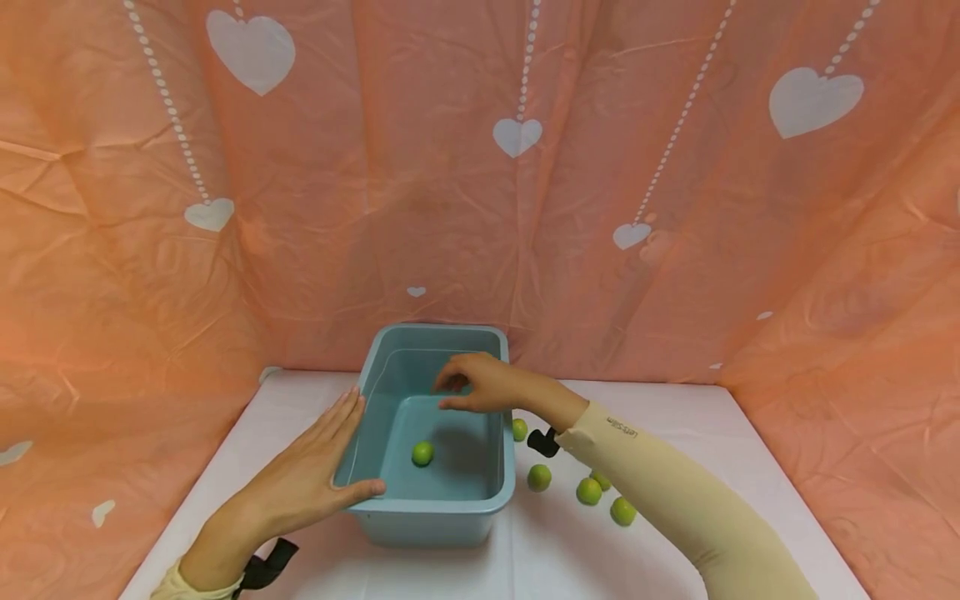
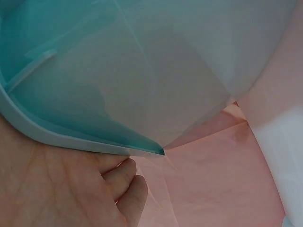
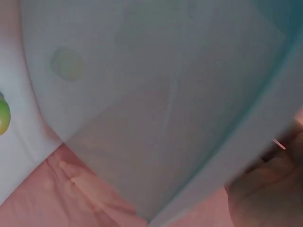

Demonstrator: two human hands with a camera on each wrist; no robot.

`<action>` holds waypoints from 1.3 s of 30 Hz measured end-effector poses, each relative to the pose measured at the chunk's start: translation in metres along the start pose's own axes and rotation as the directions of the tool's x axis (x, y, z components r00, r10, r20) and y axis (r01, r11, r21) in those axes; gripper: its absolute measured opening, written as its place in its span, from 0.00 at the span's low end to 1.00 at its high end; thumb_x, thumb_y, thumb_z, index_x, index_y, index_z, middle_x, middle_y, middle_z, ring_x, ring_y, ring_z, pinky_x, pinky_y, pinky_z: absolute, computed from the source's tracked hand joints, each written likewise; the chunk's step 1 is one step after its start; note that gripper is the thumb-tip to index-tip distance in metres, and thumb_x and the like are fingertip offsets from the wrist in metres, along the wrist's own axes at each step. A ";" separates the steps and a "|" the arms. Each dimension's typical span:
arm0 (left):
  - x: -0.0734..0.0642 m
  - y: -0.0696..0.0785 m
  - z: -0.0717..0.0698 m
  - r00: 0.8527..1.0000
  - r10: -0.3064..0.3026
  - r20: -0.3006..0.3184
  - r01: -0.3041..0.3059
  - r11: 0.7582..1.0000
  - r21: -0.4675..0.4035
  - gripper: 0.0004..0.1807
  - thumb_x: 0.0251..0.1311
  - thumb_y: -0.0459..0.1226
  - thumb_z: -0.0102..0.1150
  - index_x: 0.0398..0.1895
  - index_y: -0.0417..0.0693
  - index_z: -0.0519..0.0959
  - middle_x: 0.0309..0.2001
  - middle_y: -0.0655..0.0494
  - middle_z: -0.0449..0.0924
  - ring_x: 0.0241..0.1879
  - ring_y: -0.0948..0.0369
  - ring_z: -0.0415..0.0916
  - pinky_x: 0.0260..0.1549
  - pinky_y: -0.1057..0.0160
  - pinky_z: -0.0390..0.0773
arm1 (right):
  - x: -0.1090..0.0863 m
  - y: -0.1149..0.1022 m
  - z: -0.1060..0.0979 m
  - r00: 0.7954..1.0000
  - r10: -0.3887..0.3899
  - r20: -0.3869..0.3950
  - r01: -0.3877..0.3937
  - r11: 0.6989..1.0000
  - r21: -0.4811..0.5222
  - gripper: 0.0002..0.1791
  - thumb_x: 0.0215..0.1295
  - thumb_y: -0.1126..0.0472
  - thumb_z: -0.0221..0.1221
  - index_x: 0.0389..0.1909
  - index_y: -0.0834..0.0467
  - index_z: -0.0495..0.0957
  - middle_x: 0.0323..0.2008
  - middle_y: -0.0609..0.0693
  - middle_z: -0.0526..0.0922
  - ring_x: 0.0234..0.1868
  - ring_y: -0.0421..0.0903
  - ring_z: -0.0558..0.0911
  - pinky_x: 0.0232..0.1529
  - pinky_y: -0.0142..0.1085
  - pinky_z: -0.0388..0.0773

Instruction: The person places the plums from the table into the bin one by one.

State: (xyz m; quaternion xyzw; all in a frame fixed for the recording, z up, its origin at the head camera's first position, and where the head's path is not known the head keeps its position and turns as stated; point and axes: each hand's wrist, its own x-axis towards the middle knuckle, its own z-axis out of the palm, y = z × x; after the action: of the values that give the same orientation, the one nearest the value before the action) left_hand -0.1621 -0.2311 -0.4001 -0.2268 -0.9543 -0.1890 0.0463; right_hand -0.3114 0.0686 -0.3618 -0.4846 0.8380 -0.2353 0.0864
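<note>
A blue-grey plastic basin (image 1: 431,506) stands on the table with one green lime (image 1: 422,453) on its floor. My left hand (image 1: 318,467) rests along the basin's left rim, fingers straight and thumb over the near corner. In the left wrist view, the palm (image 2: 61,184) lies against the outside of the rim. Over the basin's right side hovers my right hand (image 1: 480,383), its fingers loosely bent and apart from the thumb. No object shows between them. The right wrist view has that hand (image 3: 270,194) partly behind the basin's rim.
Several limes lie right of the basin on the white tablecloth (image 1: 547,550), including one lime (image 1: 538,477) near its wall and another lime (image 1: 622,511) by the right forearm. An orange curtain (image 1: 450,208) with white hearts hangs behind and at both sides.
</note>
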 end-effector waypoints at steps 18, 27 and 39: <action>-0.001 -0.001 0.000 1.000 -0.007 0.013 0.008 1.000 -0.012 0.64 0.64 0.68 0.66 0.87 0.38 0.48 0.88 0.44 0.42 0.86 0.42 0.41 0.76 0.30 0.59 | -0.052 0.017 -0.028 0.973 0.058 -0.224 -0.044 0.997 0.067 0.18 0.73 0.59 0.69 0.60 0.62 0.85 0.53 0.52 0.87 0.51 0.50 0.85 0.57 0.50 0.85; 0.000 -0.001 0.002 1.000 -0.004 0.004 0.004 1.000 -0.007 0.64 0.64 0.69 0.65 0.88 0.38 0.48 0.88 0.44 0.42 0.86 0.43 0.41 0.76 0.31 0.60 | -0.083 0.034 -0.031 0.955 0.067 -0.290 -0.035 0.993 0.114 0.16 0.71 0.64 0.70 0.56 0.64 0.85 0.48 0.54 0.86 0.46 0.47 0.83 0.52 0.48 0.86; 0.000 0.000 0.001 1.000 -0.004 0.013 0.004 1.000 -0.011 0.64 0.64 0.69 0.65 0.87 0.38 0.48 0.88 0.43 0.42 0.86 0.42 0.42 0.76 0.30 0.60 | -0.142 0.057 -0.014 0.932 0.199 -0.304 -0.200 0.979 0.029 0.14 0.73 0.59 0.70 0.55 0.58 0.85 0.47 0.49 0.85 0.47 0.46 0.82 0.53 0.45 0.84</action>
State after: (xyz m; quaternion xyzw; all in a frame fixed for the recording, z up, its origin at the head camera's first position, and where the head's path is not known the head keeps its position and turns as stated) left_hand -0.1619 -0.2308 -0.4005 -0.2265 -0.9539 -0.1931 0.0385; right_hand -0.2873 0.2179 -0.3888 -0.3548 0.8865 -0.2963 -0.0213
